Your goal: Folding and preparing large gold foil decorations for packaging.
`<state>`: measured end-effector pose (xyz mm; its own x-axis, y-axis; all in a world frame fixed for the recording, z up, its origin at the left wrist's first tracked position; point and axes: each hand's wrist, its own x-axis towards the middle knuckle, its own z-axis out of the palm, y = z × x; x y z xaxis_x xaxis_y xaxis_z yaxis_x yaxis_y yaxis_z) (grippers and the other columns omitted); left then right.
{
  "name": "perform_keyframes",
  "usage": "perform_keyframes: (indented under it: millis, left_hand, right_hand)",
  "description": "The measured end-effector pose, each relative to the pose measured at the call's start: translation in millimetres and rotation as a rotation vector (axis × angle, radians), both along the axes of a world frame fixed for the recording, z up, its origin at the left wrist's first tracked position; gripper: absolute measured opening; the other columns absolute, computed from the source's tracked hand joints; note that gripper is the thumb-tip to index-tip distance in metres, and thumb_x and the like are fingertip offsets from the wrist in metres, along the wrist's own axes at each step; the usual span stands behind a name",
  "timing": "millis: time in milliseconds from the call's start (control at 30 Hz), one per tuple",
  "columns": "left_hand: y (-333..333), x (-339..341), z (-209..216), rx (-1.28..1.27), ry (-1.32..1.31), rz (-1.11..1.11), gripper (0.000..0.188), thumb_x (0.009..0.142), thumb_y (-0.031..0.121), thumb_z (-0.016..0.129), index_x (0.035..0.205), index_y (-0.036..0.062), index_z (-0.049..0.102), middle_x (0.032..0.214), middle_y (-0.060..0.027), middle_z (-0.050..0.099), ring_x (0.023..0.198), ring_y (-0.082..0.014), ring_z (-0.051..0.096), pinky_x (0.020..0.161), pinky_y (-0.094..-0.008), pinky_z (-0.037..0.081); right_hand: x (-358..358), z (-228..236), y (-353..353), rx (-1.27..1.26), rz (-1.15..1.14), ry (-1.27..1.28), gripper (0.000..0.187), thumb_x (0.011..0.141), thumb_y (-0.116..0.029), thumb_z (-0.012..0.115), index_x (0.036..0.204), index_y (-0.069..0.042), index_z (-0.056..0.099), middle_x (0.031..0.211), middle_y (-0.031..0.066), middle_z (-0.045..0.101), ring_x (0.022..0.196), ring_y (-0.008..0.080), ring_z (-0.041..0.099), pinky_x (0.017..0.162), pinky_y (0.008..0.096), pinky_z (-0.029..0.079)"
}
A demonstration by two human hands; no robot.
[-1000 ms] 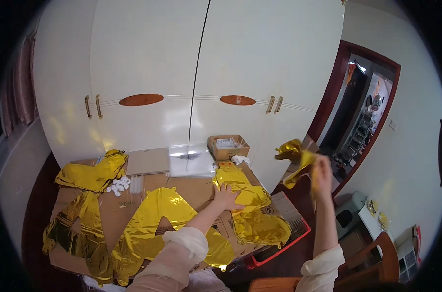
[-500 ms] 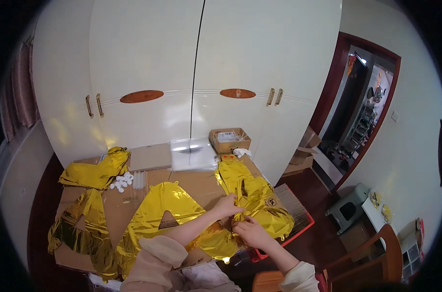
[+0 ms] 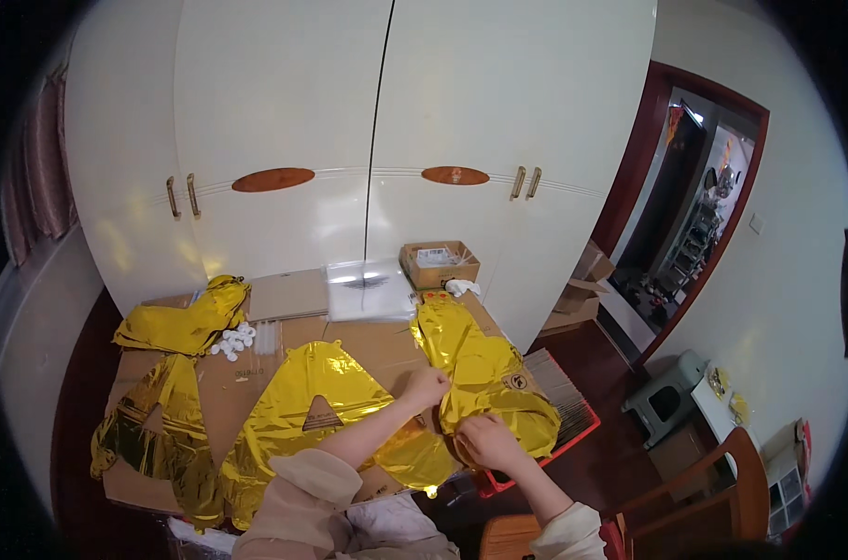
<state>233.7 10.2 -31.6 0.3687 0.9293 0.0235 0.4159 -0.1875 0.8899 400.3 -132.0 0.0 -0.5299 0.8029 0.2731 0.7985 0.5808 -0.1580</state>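
A flat gold foil balloon (image 3: pixel 487 359) lies crumpled over the right part of the cardboard-covered table, its near end overhanging a red crate. My left hand (image 3: pixel 427 386) is closed at its left edge, seemingly pinching the foil. Lower and to the right, my right hand (image 3: pixel 485 439) has its fingers bent and gathered on the near part of the same balloon; the fingertips are partly hidden. Under my left forearm spreads another gold foil balloon (image 3: pixel 293 397), roughly A-shaped with a triangular hole. A similar foil balloon (image 3: pixel 167 420) lies farther left.
More gold foil (image 3: pixel 186 322) is heaped at the back left beside small white rolls (image 3: pixel 233 342). Clear plastic bags (image 3: pixel 368 297) and a small cardboard box (image 3: pixel 437 268) sit along the white cabinet. The red crate (image 3: pixel 582 432) holds thin stacked sheets. A wooden chair (image 3: pixel 736 476) stands at the right.
My left hand has drawn slightly up and left, my right hand slightly up. The foil between them is opened flatter, with fewer folds bunched at my fingers.
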Motion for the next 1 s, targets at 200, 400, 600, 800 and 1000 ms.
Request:
perform_keyframes:
  millis: [200,400,600,800,1000]
  left_hand:
    - [-13,6,14,-0.469,-0.536,0.060,0.012,0.085,0.012,0.070,0.083,0.0019,0.064,0.074,-0.0032,0.062,0.062,-0.0105,0.058,0.061,-0.0242,0.052]
    - [-25,5,23,-0.377,-0.510,0.128,0.015,0.085,0.013,0.071,0.078,0.0028,0.063,0.072,-0.0017,0.060,0.061,-0.0091,0.056,0.056,-0.0217,0.047]
    - [-20,6,12,-0.444,-0.566,0.134,0.017,0.085,0.015,0.071,0.077,0.0046,0.059,0.075,0.0003,0.057,0.064,-0.0088,0.055,0.059,-0.0224,0.048]
    - [-20,7,2,-0.527,-0.629,0.107,0.014,0.086,0.014,0.068,0.083,0.0044,0.058,0.085,-0.0017,0.056,0.078,-0.0109,0.057,0.068,-0.0277,0.053]
    - [-11,4,-6,-0.504,-0.491,0.166,0.012,0.083,0.010,0.066,0.083,0.0005,0.058,0.080,-0.0039,0.057,0.060,-0.0126,0.056,0.058,-0.0297,0.054]
  right_hand:
    - [-14,12,14,-0.075,-0.326,0.404,0.046,0.083,-0.037,0.069,0.110,-0.002,0.059,0.104,0.0182,0.064,0.093,0.0365,0.062,0.080,0.0433,0.049]
    - [-41,23,26,-0.045,-0.534,0.208,0.040,0.078,-0.034,0.070,0.104,-0.004,0.064,0.095,0.0189,0.066,0.086,0.0362,0.065,0.073,0.0452,0.052]
    - [-25,1,35,-0.023,-0.592,0.159,0.026,0.079,-0.034,0.066,0.081,-0.008,0.070,0.071,0.0163,0.066,0.067,0.0371,0.065,0.064,0.0462,0.052]
    - [-15,17,39,-0.144,-0.574,0.314,0.028,0.075,-0.032,0.075,0.079,-0.005,0.068,0.071,0.0144,0.067,0.067,0.0334,0.065,0.063,0.0422,0.051]
    - [26,29,56,-0.164,-0.536,0.449,0.026,0.078,-0.027,0.075,0.084,-0.003,0.067,0.071,0.0127,0.065,0.066,0.0267,0.064,0.064,0.0370,0.050]
